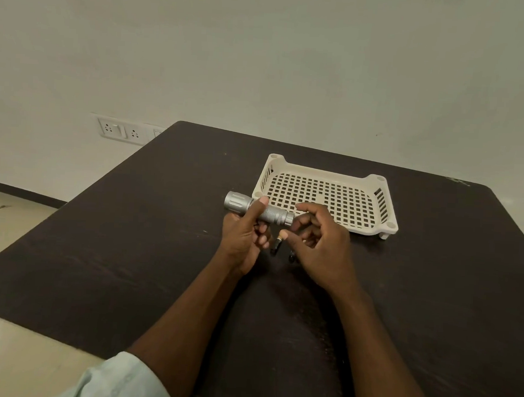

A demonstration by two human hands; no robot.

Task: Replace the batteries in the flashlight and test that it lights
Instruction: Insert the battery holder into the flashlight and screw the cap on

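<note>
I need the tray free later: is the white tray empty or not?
Empty: the white tray shows only bare grid floor; the hands hide its near corner.

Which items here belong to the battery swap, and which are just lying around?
Job: flashlight in the left hand; right hand at its tail end; batteries on the table.
Lying about: basket, wall sockets.

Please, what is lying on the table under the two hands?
Under the left hand and right hand, two small dark batteries lie on the dark table; one shows a gold tip. The right hand partly covers the second, so its full shape is hidden.
</note>
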